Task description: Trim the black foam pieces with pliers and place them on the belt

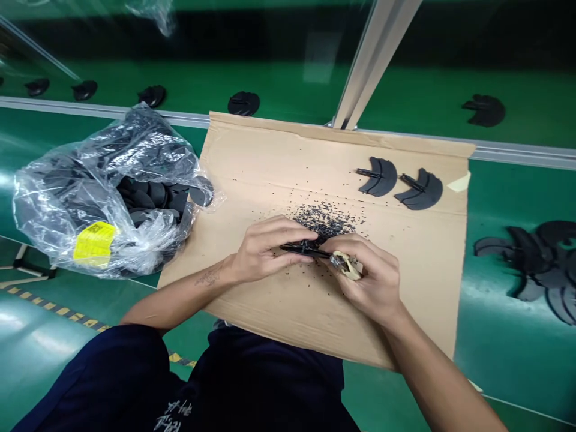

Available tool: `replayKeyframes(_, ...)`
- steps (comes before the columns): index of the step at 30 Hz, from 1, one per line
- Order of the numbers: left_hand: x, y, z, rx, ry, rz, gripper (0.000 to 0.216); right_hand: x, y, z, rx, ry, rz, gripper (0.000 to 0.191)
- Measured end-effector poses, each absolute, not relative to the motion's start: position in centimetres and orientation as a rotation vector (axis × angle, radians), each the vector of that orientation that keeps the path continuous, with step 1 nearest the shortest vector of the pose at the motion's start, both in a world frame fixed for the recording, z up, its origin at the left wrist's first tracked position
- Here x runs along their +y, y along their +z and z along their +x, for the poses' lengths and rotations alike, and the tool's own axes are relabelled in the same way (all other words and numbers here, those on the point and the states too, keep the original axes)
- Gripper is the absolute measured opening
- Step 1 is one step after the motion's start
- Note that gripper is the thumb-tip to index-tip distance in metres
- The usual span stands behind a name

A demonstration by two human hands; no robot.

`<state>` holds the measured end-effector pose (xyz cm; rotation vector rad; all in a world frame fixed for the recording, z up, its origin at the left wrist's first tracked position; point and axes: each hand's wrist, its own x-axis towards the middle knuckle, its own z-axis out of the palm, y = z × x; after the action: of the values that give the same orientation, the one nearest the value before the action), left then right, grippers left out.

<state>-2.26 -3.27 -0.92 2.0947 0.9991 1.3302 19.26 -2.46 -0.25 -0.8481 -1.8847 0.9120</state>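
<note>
My left hand (270,249) is closed on a dark, thin black plastic part (299,247), held nearly edge-on above the cardboard. In my right hand (371,270) is a pair of nippers (344,264) with cream tape wrapped round the handles; the fingers hide much of it. Its dark tip meets the part between the two hands. A heap of tiny black plastic clippings (330,222) lies just beyond my fingers. Farther right on the cardboard sheet (270,156) rest two crescent-shaped black parts, a left one (382,178) and a right one (425,191), each with a stem.
At the left, a clear plastic bag (58,186) with a yellow label holds many black parts. More black parts (540,264) are piled on the green table (495,348) to the right. Behind the cardboard stand a metal post (373,60) and a reflective panel (288,90).
</note>
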Motion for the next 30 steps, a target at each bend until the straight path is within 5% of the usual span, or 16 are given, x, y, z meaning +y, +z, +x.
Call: replayKeyframes(30, -3.65, -0.75, -2.09, 1.047, 1.303, 2.02, 0.017, -2.34, 0.03, 18.68, -1.79, 1.058, -0.918, 0.015)
